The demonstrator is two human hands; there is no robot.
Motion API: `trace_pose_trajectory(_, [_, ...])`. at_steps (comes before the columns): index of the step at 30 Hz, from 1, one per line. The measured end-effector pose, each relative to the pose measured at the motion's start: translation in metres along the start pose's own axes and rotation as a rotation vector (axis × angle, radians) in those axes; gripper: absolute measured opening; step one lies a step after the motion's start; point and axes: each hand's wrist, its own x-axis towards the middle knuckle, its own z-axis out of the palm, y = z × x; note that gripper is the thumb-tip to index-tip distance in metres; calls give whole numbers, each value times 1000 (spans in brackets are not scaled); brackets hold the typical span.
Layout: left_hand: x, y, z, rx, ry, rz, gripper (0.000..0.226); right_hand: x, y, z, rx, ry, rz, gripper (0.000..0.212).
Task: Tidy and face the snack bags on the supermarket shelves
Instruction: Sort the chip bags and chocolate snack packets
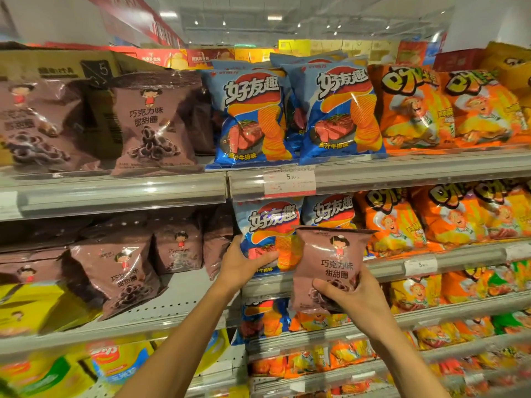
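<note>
Grey steel shelves (115, 193) fill my view. On the second one my left hand (240, 267) grips a blue chip bag (268, 231), thumb across its front. My right hand (355, 294) pinches a brown doughnut-snack bag (330, 254) just before it.

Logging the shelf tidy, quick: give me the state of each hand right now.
Left hand: gripping the blue chip bag on the shelf.
Right hand: holding the brown snack bag.
</note>
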Motion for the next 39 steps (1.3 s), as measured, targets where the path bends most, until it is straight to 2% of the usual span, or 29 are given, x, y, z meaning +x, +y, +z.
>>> trace_pose_trajectory(3, [-14,-5,-14,44,76,-1,64,-2,-7,22,12,-36,-16,72])
trace_pose_trajectory(7, [-44,-28,-54,224,278,107,43,-2,-17,62,3,-113,-75,66])
trace_pose_trajectory(10, [-72,-57,-94,616,456,253,24,-5,-25,100,-13,-174,-117,66])
trace_pose_trajectory(12, [-91,-73,-120,912,523,290,15,-6,-26,129,-19,-206,-151,63])
trace_pose_trajectory(15, [-109,-91,-149,1176,503,291,36,-7,-24,179,-18,-227,-163,61])
trace_pose_trajectory(19, [-114,-98,-169,1139,512,314,20,6,-16,239,-57,-193,-156,60])
trace_pose_trajectory(23, [-117,-101,-169,1069,543,271,7,26,-9,268,-108,-112,-109,79])
trace_pose_trajectory(31, [-116,-104,-171,1035,530,259,11,42,13,270,-246,-216,-81,78])
trace_pose_trajectory(35, [-118,-106,-170,967,534,252,13,43,13,264,-328,-272,-26,68])
trace_pose_trajectory(39, [-120,-109,-166,923,531,237,11,41,8,260,-474,-271,25,79])
